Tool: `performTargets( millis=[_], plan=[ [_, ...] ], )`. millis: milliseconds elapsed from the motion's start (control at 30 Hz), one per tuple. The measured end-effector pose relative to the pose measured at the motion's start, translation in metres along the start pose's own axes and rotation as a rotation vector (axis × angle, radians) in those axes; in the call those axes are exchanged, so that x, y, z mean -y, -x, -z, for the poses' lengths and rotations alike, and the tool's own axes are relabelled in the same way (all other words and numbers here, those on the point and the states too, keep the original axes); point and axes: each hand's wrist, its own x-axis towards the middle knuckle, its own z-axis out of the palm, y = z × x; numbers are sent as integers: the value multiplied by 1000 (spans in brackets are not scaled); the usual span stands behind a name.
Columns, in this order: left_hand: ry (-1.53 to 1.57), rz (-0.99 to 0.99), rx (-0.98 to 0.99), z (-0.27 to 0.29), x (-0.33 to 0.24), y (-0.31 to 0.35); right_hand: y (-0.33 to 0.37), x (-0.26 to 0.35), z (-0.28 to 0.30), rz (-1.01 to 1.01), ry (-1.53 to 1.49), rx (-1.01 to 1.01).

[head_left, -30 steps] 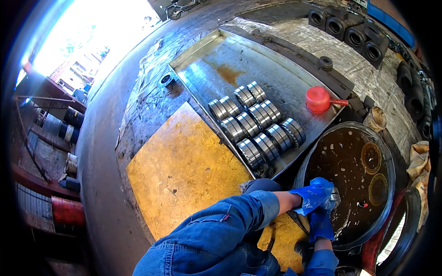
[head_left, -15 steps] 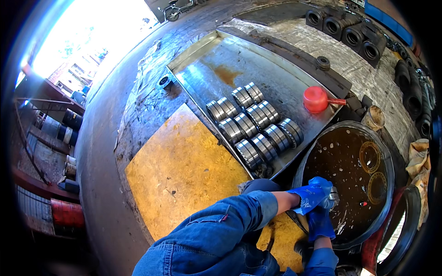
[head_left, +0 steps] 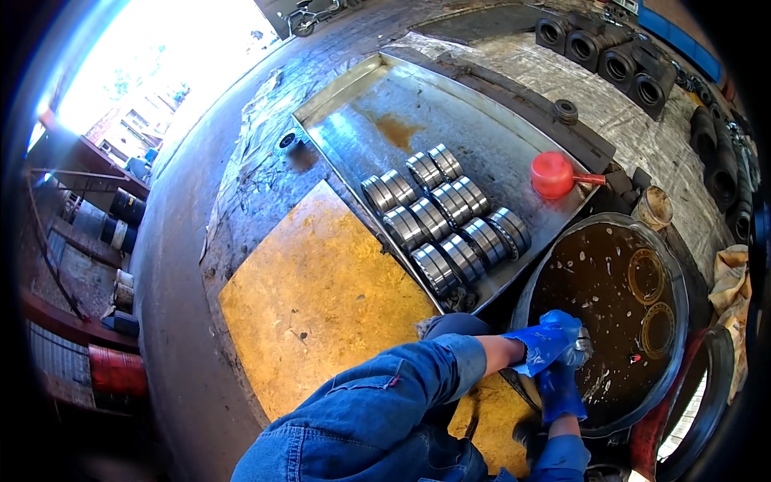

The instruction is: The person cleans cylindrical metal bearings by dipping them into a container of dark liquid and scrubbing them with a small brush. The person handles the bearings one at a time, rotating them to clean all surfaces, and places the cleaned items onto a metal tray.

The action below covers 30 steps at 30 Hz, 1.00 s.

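Tub [head_left: 684,301]: a wide round vessel is placed at the lower right, filled with dark brown liquid [head_left: 598,261] that is flecked with pale spots.
Metal part [head_left: 586,347]: a small shiny piece is held above the near left side of the tub, mostly covered by the gloves.
Left hand [head_left: 554,334]: a blue glove is worn; the fingers are curled closed over the metal part from above.
Right hand [head_left: 562,390]: a blue glove is worn here too, and the hand is set just below the left one, close against it; its fingers are largely hidden, so how far they are open cannot be told.
Ring shapes [head_left: 646,275]: two yellowish circles are seen in the liquid, toward the tub's right side.
Red scrap [head_left: 635,358]: a tiny bright piece is seen in the tub, below the circles.
Tray [head_left: 450,112]: a long, shallow metal tray is laid beyond the tub, its floor stained with rust colour.
Metal rings [head_left: 449,203]: shiny, thick rings are lined up in rows at the tray's near end.
Scoop [head_left: 554,175]: a red, round-bodied scoop is rested in the tray's right corner, its handle pointed right.
Board [head_left: 321,297]: a worn yellow sheet is laid left of the tray.
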Motion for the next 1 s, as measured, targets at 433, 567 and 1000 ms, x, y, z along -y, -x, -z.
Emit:
performTargets(
  millis=[433, 567, 1000],
  plan=[
    [-9, -104, 155, -8, 8, 3, 5, -7, 1, -3, 26, 5],
    [-11, -113, 151, -9, 13, 7, 3, -7, 2, 0, 46, 11],
    [-59, -15, 184, 2, 4, -7, 19, -16, 8, -22, 52, -2]
  ],
)
